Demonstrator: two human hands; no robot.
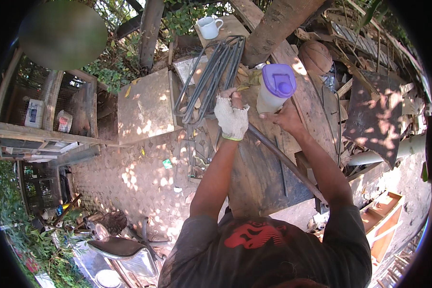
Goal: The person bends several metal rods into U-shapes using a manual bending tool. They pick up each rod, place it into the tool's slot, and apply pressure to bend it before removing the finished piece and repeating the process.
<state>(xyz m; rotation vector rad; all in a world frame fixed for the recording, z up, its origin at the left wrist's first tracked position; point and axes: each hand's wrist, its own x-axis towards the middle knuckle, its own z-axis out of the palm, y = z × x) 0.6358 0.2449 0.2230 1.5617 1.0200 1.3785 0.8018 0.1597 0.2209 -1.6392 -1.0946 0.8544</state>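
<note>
Dark shirt (pixel 273 261) closest; beyond, the right hand (pixel 287 117) meets the purple-lidded jug (pixel 270 98) low, jug rising ahead of the thumb, long axis near upright. Gloved left hand (pixel 232 117) curls farther left; neither grip can be told.

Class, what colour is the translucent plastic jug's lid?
Purple: rounded plastic lid, clearest in the head view.

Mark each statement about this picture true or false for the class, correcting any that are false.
1. The left hand wears a white glove. True.
2. Both hands are gloved. False: the right hand is bare.
3. The pitcher has a purple lid. True.
4. No cup is in view. False: a white mug stands left of the pitcher.
5. Bent metal rods lie left of the pitcher. True.
</note>
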